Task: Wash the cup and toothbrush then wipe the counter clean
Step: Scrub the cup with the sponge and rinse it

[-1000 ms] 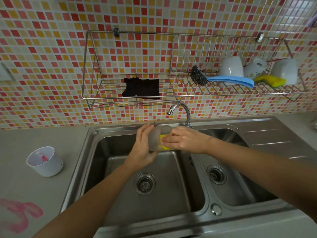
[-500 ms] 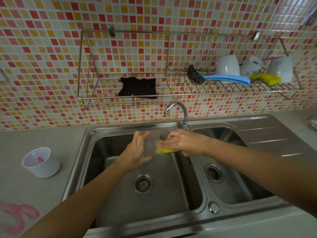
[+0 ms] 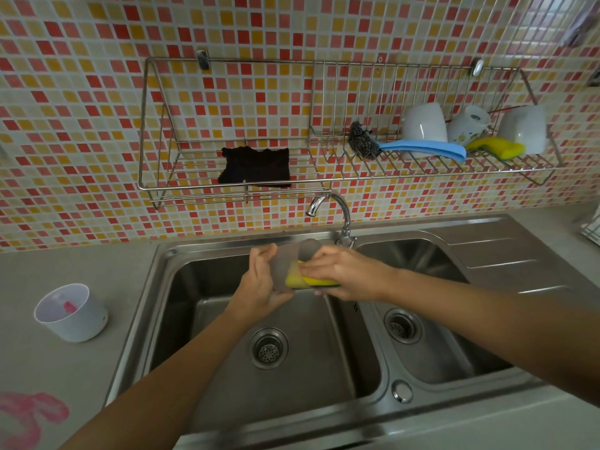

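At centre, over the sink (image 3: 181, 287), the left hand (image 3: 259, 284) grips a cup (image 3: 289, 258). The right hand (image 3: 344, 274) holds a sponge (image 3: 311, 280) against it. The sponge has slid lower than a moment ago, so scrubbing continues and rinsing likely remains. At 9 o'clock on the bench (image 3: 48, 368), a white cup (image 3: 84, 323) holds something pink, perhaps the toothbrush.

Held cup: translucent grey plastic cup (image 3: 293, 261), lying sideways above the left sink basin (image 3: 311, 384), gripped by the left hand (image 3: 259, 287), yellow sponge (image 3: 305, 280) against it.
Standing cup: white round cup (image 3: 73, 315), upright on grey counter (image 3: 81, 264), pink mark inside.
Counter: pink smear (image 3: 29, 417) at near left edge.
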The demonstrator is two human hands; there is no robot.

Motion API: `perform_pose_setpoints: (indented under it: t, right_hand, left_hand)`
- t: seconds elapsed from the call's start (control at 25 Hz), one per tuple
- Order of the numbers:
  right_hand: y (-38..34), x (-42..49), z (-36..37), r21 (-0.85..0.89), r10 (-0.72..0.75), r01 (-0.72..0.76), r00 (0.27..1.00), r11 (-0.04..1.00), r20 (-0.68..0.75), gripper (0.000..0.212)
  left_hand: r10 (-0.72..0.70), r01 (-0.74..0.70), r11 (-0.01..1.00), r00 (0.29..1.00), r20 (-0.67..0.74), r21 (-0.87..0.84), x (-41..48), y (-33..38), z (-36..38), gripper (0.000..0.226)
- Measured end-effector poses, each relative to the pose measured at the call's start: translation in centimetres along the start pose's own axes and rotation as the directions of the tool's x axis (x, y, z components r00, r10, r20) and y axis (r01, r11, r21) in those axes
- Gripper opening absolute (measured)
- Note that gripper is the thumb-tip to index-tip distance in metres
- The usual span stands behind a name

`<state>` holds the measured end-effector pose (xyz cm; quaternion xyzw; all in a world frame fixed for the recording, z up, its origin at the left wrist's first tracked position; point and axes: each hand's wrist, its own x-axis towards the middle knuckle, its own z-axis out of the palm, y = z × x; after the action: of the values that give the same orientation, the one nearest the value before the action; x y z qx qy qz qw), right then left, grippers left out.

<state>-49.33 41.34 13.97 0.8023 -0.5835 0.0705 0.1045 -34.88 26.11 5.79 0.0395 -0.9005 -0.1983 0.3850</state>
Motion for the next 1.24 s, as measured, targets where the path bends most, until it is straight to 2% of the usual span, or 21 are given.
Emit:
perform_pose_setpoints:
  t: [0.04,0.08,0.16,0.2,0.28,0.32,0.36,0.44,0.52,0.56,0.6,0.68,0.8,0.84,0.88,0.92,1.0,1.08,1.16,1.2,1.24]
  right_hand:
    - [-0.3,0.1,0.1,0.050,0.020,-0.020,1.000,0.999,0.015,0.039]
    - [-0.5,0.1,0.1,0.028,-0.016,0.015,1.000,1.000,0.023,0.035]
    - [0.0,-0.2,-0.4,-0.180,-0.137,0.141,0.990,0.973,0.038,0.029]
    - [0.5,-0.3,-0.7,-0.285,-0.189,0.203,0.979,0.937,0.077,0.030]
    - [1.1,-0.7,-1.0,-0.406,-0.279,0.315,0.949,0.858,0.147,0.035]
    - [0.9,-0.6,-0.7,-0.420,-0.265,0.307,0.951,0.854,0.157,0.036]
    - [0.5,-0.5,-0.4,-0.403,-0.206,0.249,0.967,0.880,0.148,0.038]
    - [-0.7,0.5,-0.1,-0.197,-0.005,0.039,0.985,0.980,0.171,0.040]
    - [-1.6,1.0,0.0,-0.020,0.134,-0.134,0.939,0.991,0.318,0.042]
    - [-1.7,1.2,-0.2,-0.054,0.118,-0.106,0.936,0.993,0.332,0.045]
    - [-1.7,1.2,-0.4,-0.099,0.118,-0.093,0.951,0.991,0.286,0.050]
    - [-1.6,0.9,0.0,-0.122,0.209,-0.184,0.947,0.975,0.243,0.050]
    - [-2.4,2.0,-0.2,0.085,0.319,-0.357,0.902,0.930,0.291,0.029]
    - [-2.6,2.2,-0.3,0.138,0.312,-0.364,0.902,0.921,0.298,0.027]
    - [-2.3,2.2,-0.3,0.061,0.258,-0.284,0.927,0.957,0.271,0.021]
    - [-1.8,1.8,-0.1,-0.087,0.150,-0.136,0.972,0.987,0.180,0.018]
    - [-0.5,0.6,0.2,-0.433,-0.090,0.121,0.992,0.893,0.090,0.029]
    - [-0.1,-0.1,0.6,-0.492,-0.192,0.198,0.979,0.848,0.064,0.034]
    - [-1.1,0.0,0.9,-0.348,-0.079,0.095,0.995,0.933,0.061,0.035]
    - [-2.0,0.5,0.8,-0.185,0.050,-0.030,0.993,0.982,0.104,0.037]
    - [-2.6,1.1,0.4,0.016,0.200,-0.207,0.963,0.978,0.182,0.034]
  left_hand:
    - [0.017,-0.017,1.000,1.000,-0.017,-0.002,0.0,-0.2,0.0,0.096]
    - [0.010,-0.010,1.000,0.999,-0.031,-0.013,0.0,-0.3,0.1,0.095]
    - [-0.079,0.078,0.990,0.997,-0.007,-0.116,0.3,0.0,-0.1,0.091]
    - [-0.121,0.130,0.975,0.991,0.058,-0.182,0.7,0.3,-0.4,0.091]
    - [-0.123,0.198,0.951,0.946,0.299,-0.236,1.5,0.3,-1.3,0.101]
    - [-0.124,0.221,0.952,0.910,0.395,-0.211,1.7,0.2,-1.6,0.102]
    - [-0.133,0.229,0.957,0.893,0.430,-0.180,1.7,0.2,-1.7,0.097]
    - [-0.152,0.209,0.970,0.920,0.360,-0.125,1.5,0.3,-1.6,0.088]
    - [-0.148,0.172,0.982,0.958,0.247,-0.079,1.0,0.6,-1.0,0.087]
    - [-0.150,0.165,0.984,0.970,0.193,-0.064,0.7,0.7,-0.7,0.087]
    - [-0.147,0.155,0.987,0.980,0.131,-0.052,0.7,0.7,-0.5,0.088]
    - [-0.116,0.118,0.992,0.992,0.039,-0.034,1.1,0.9,-0.5,0.088]
    - [-0.037,0.037,0.999,0.999,-0.005,0.031,1.5,1.5,-0.5,0.091]
    - [-0.030,0.030,0.999,1.000,-0.010,0.029,1.6,1.6,-0.5,0.091]
    - [-0.041,0.041,0.999,0.999,-0.019,0.001,1.6,1.7,-0.6,0.091]
    - [-0.056,0.055,0.997,0.998,-0.019,-0.045,1.6,1.5,-0.7,0.089]
    - [-0.041,0.049,0.991,0.997,0.068,-0.126,1.8,1.0,-1.2,0.086]
    - [-0.060,0.100,0.983,0.967,0.247,-0.155,1.9,0.5,-1.8,0.091]
    - [-0.085,0.133,0.982,0.945,0.316,-0.134,1.6,0.6,-1.8,0.089]
    - [-0.093,0.129,0.986,0.952,0.291,-0.108,1.4,0.7,-1.4,0.087]
    - [-0.096,0.120,0.990,0.961,0.259,-0.079,1.1,0.6,-0.9,0.087]
